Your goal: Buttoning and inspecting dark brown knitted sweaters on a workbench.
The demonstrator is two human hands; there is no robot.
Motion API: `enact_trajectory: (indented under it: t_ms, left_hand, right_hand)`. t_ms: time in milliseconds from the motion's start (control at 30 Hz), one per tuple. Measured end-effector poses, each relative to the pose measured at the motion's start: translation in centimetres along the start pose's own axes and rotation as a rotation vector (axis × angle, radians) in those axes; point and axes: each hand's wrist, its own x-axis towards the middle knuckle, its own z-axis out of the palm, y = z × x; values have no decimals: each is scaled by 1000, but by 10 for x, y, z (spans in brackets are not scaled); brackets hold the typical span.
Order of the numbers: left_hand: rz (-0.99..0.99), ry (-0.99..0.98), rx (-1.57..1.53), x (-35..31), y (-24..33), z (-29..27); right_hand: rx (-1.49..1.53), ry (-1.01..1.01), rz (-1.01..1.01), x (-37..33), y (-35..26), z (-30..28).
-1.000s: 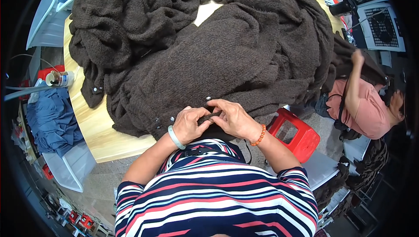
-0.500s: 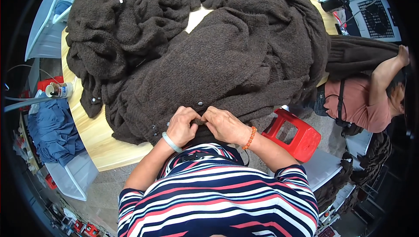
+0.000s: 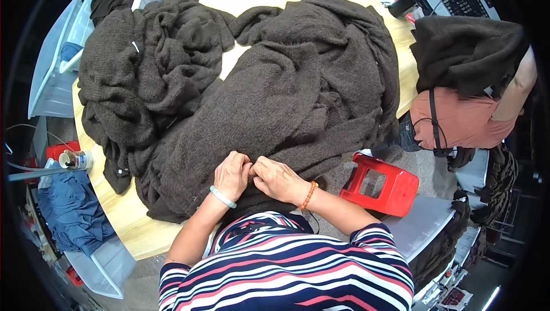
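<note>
Together, curled fingers [image 3: 263,165] pinch nubbly knit [image 3: 240,122].

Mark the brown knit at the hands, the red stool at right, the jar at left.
Brown knit [image 3: 266,105], head view: middle of the heaped cloth.
Red stool [image 3: 397,188], head view: solid panel.
Jar [image 3: 83,160], head view: side wall.

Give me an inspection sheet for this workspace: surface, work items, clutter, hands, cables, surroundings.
Surface: pale wooden table, mostly covered.
Work items: dark brown knit fabric, heaped and creased.
Clutter: small jar at the table's left edge.
Hands: left hand and right hand close together, pinching the fabric's near edge; fingertips partly hidden.
Cables: thin dark cord beside the wearer's waist.
Surroundings: red stool and co-worker at right; blue cloth at left.
</note>
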Motion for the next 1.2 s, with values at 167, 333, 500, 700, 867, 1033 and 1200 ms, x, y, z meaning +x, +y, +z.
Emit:
enact_trajectory:
  t_ms: [167,333,500,700,867,1033,1200]
  left_hand:
    - [-235,-130,-242,-5,-4,-6]
    - [-649,-346,-1285,-11,-22,-13]
    - [-667,-391,-1365,-14,-25,-18]
    - [-706,-339,-1303,-23,-23,-15]
    - [-220,-181,-585,-28,2,-29]
    - [63,36,-301,-28,-1,-16]
    - [42,-12,-332,-28,-7,-9]
  right_hand:
    - [-39,25,-45,2,1,3]
    - [5,94,-26,4,-6,-1]
    - [83,196,9,6,-11,4]
    - [-24,94,-12,5,-6,0]
    - [43,100,-9,5,1,-1]
    - [13,35,14,4,-1,-1]
    - [38,-79,77,4,0,-7]
